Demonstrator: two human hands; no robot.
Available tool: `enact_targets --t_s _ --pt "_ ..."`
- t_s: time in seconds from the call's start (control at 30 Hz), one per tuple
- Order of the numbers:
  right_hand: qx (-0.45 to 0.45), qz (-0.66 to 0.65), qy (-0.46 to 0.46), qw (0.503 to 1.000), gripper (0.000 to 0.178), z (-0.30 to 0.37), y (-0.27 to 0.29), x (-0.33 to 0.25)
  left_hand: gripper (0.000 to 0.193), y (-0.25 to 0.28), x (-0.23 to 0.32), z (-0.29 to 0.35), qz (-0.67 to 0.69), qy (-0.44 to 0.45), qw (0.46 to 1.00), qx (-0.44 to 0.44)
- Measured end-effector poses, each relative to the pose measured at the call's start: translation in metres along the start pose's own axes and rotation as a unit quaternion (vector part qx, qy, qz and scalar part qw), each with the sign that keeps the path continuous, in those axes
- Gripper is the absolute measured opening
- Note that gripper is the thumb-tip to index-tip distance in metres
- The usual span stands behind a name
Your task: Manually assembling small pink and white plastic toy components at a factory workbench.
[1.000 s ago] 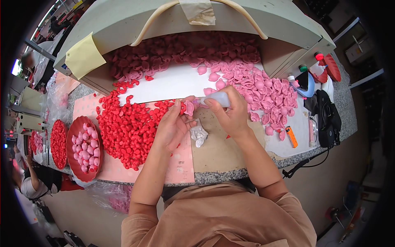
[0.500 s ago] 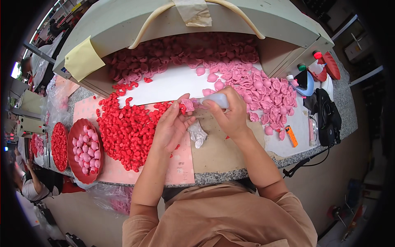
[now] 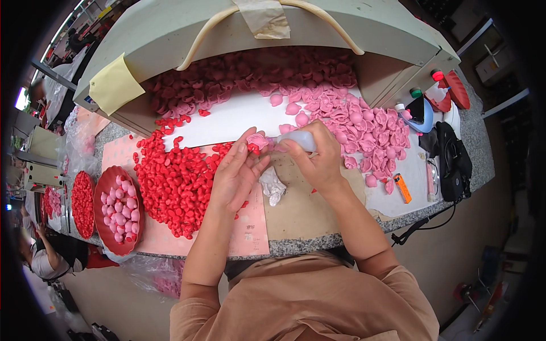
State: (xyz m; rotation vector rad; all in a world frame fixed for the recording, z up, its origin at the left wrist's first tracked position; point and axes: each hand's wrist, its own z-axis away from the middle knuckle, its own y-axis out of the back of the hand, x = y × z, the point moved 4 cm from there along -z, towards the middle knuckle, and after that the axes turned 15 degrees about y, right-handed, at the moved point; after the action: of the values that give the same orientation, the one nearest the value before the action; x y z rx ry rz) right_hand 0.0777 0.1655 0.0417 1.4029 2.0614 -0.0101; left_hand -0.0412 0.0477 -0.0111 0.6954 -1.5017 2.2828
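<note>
Between the fingertips of my left hand (image 3: 234, 177) is a small pink plastic piece with a petal-like edge (image 3: 257, 140). A red piece (image 3: 253, 149) sits against its lower side. My right hand (image 3: 322, 159) is wrapped round a small translucent squeeze bottle (image 3: 301, 138), tilted so its narrow tip points left and meets the pink piece or comes very close to it. Whether any liquid comes out is too small to see. Below the hands, a crumpled white tissue (image 3: 273, 186) lies on brown paper (image 3: 296, 219).
Small red pieces (image 3: 179, 190) are heaped at left, pink shell-shaped pieces (image 3: 369, 128) at right. A pale hood (image 3: 352, 28) arches over the back. Red tray (image 3: 118, 245) holds pink balls. An orange lighter (image 3: 402, 188), black pouch (image 3: 452, 165) and bottles lie right.
Both hands have shifted very slightly left with the pink piece and the bottle. The pink piece seems turned a little, showing more of its open face. The piles look unchanged.
</note>
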Motion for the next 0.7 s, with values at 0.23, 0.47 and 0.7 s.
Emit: enact_targets --t_s 0.23,0.47,0.7 --pt "-0.006 -0.003 0.001 1.0 0.021 0.0009 -0.0009 0.0006 0.045 -0.0011 0.0024 0.0007 0.002 -0.009 1.0 0.0" --pt "-0.002 -0.001 -0.012 1.0 0.021 -0.0009 0.0005 -0.0006 0.045 0.0004 0.0037 0.001 0.009 -0.015 1.0 0.007" --pt "0.004 0.0 0.0 1.0 0.022 0.0 0.0002 -0.0003 0.046 0.0004 0.0042 0.001 0.017 -0.019 1.0 0.002"
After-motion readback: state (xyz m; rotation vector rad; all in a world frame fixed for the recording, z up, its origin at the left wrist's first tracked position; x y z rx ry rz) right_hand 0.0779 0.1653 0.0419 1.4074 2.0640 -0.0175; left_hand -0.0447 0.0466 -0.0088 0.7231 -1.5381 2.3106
